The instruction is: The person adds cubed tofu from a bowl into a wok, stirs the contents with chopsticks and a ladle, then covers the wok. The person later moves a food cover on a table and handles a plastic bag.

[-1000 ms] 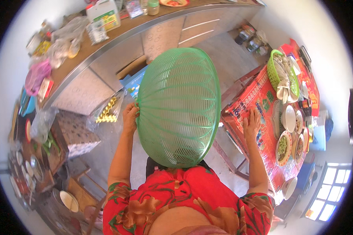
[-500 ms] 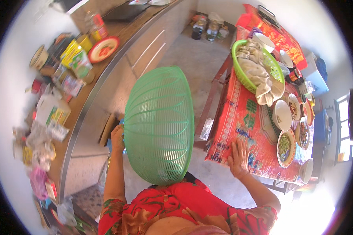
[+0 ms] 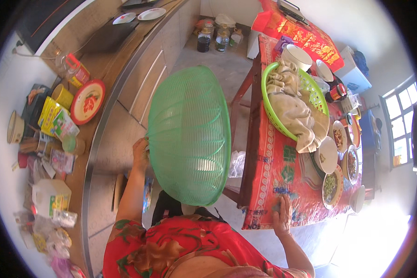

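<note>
My left hand (image 3: pixel 141 153) pinches the top of a large green domed food cover (image 3: pixel 190 139), which is turned on its side with its rim facing right, held in the air in front of me. My right hand (image 3: pixel 283 217) rests flat, fingers stretched, at the near edge of the red tablecloth (image 3: pixel 264 178). Beyond it on the table sit a bowl of chopped greens (image 3: pixel 330 187), a white bowl (image 3: pixel 326 156) and dishes of food (image 3: pixel 351 164). A bright green basket (image 3: pixel 268 111) farther back has a beige cloth (image 3: pixel 289 109) draped inside and over its rim.
Along the left runs a counter (image 3: pixel 113 60) with a red-rimmed plate (image 3: pixel 88 103), a plastic jug (image 3: pixel 51 197), packets and jars. Large bottles (image 3: pixel 221 41) stand on the floor at the far wall. Farther along the table are a white bowl (image 3: pixel 296 56) and a dark jar (image 3: pixel 336 92).
The view has shifted, so the counter and table sit differently in it. My left hand still holds the cover on its side. My right hand lies closer to the tablecloth's near edge.
</note>
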Demonstrator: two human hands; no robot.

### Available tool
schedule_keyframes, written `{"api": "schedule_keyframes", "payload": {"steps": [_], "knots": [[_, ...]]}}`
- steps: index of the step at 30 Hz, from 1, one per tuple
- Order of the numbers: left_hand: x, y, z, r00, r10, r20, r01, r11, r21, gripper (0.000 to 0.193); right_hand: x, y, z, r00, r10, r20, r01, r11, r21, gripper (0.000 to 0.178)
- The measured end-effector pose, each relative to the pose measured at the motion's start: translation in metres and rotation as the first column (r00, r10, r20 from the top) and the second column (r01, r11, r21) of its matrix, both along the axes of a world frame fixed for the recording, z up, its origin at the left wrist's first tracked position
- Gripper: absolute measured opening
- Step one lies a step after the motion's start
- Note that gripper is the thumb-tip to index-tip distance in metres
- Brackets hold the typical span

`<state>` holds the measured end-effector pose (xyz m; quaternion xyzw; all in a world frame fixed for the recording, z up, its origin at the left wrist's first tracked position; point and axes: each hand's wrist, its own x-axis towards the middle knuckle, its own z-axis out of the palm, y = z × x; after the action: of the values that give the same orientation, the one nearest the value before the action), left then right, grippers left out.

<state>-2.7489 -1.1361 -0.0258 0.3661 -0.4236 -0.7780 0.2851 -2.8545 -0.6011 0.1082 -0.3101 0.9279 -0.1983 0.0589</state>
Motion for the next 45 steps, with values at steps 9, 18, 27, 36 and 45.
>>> {"api": "schedule_keyframes", "payload": {"steps": [9, 18, 27, 36, 45], "knots": [[-0.112, -0.081, 0.028, 0.995, -0.098, -0.016, 0.097, 0.995, -0.013, 0.018, 0.023, -0.059, -0.028, 0.789, -0.596, -0.153, 0.608, 0.792, 0.054, 0.048], [-0.233, -0.155, 0.03, 0.992, -0.127, 0.025, 0.129, 0.99, -0.056, 0.02, 0.012, -0.087, -0.012, 0.702, -0.69, -0.176, 0.712, 0.677, 0.186, 0.048], [-0.374, -0.196, 0.052, 0.995, -0.037, 0.088, 0.043, 0.997, -0.071, 0.007, 0.018, -0.09, -0.013, 0.681, -0.714, -0.162, 0.722, 0.619, 0.309, 0.053], [-0.496, -0.248, 0.031, 0.992, -0.109, 0.06, 0.115, 0.988, -0.101, 0.006, 0.014, -0.136, -0.034, 0.569, -0.818, -0.088, 0.761, 0.483, 0.433, 0.049], [-0.603, -0.307, 0.005, 0.991, -0.122, 0.055, 0.124, 0.992, -0.034, 0.01, 0.01, -0.249, -0.069, 0.292, -0.956, -0.01, 0.772, 0.229, 0.592, 0.046]]}}
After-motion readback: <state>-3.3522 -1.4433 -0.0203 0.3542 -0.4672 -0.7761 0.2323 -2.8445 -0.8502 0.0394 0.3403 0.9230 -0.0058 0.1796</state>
